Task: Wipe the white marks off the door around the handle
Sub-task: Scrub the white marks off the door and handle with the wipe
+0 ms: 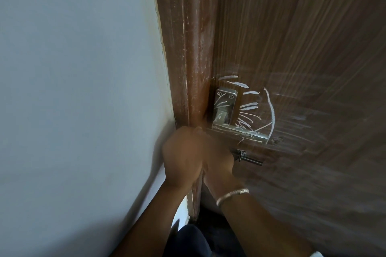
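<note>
The brown wooden door carries white chalk-like marks around and across the metal handle plate and lever. A long curved white stroke runs to the right of the lever. Both hands sit close together just below the lever, near the door's edge. I see the back of my left hand, knuckles toward the frame. My right hand, with a silver bracelet on its wrist, lies beside a small metal latch. Both hands are blurred, their fingers hidden. No cloth shows.
The brown door frame, scuffed with pale streaks, runs along the door's left edge. A pale blue-grey wall fills the left side. Faint smeared white haze lies on the door right of the handle. Dark clothing shows at the bottom.
</note>
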Demonstrator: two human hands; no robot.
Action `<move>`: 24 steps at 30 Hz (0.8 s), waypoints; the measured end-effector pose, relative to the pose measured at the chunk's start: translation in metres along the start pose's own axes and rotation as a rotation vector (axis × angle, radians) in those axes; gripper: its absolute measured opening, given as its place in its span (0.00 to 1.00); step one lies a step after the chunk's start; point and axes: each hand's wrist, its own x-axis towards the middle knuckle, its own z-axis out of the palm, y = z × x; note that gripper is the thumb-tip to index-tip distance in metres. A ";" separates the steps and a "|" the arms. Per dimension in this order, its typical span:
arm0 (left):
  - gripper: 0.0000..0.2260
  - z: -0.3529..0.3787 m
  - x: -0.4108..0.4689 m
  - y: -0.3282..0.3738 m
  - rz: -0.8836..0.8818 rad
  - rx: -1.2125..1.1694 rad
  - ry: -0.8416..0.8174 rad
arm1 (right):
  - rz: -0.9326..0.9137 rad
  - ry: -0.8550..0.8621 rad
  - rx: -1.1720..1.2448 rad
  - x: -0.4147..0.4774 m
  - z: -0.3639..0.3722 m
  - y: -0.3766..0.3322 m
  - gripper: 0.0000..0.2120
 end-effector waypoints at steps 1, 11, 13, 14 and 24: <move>0.17 0.000 0.000 -0.002 -0.002 -0.003 -0.005 | -0.012 -0.012 0.002 -0.004 -0.007 0.005 0.05; 0.11 0.002 0.000 0.001 -0.053 -0.014 -0.103 | -1.176 -0.142 -0.563 -0.045 -0.045 -0.040 0.13; 0.10 0.004 -0.001 0.003 -0.036 -0.022 -0.096 | -1.392 -0.060 -0.643 -0.043 -0.046 -0.063 0.09; 0.10 0.005 -0.001 0.004 -0.041 -0.020 -0.091 | -1.470 -0.019 -0.668 -0.041 -0.046 -0.075 0.07; 0.10 0.010 -0.003 -0.005 -0.215 -0.145 -0.045 | -1.996 -0.040 -1.197 -0.014 -0.025 -0.125 0.09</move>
